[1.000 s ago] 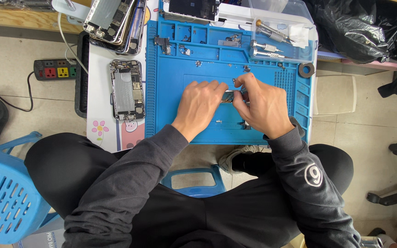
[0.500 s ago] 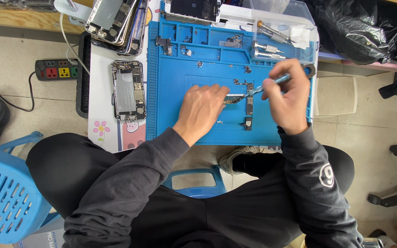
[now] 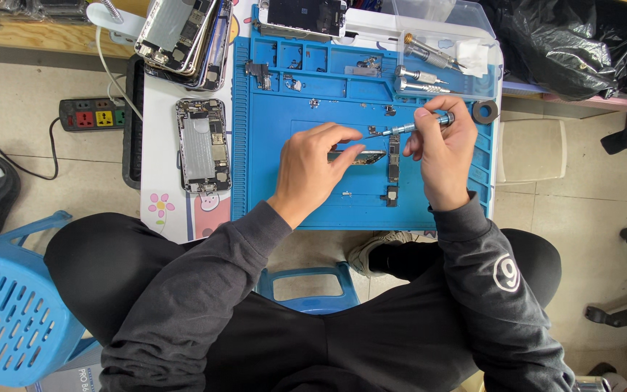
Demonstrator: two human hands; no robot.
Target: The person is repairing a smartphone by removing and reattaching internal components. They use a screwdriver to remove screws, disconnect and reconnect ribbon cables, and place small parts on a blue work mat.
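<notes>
My left hand [image 3: 312, 165] rests on the blue repair mat [image 3: 277, 181], its fingers pinching a small dark phone part [image 3: 363, 157] against the mat. My right hand [image 3: 440, 149] grips a small blue-handled screwdriver [image 3: 416, 126], its tip pointing left toward that part. A narrow circuit board [image 3: 393, 152] lies upright just right of the part, with a small black piece [image 3: 392, 194] below it.
An opened phone body [image 3: 202, 144] lies on the white table left of the mat, more phone housings [image 3: 181, 33] stacked above. A screen [image 3: 305, 14] sits at the mat's top. Spare screwdrivers [image 3: 421, 72] lie in a clear tray. A power strip [image 3: 94, 114] and blue stool [image 3: 9, 319] stand left.
My right hand has picked up the screwdriver and lifted off the mat to the right, then brought the tip toward the part. My left hand stayed on the part.
</notes>
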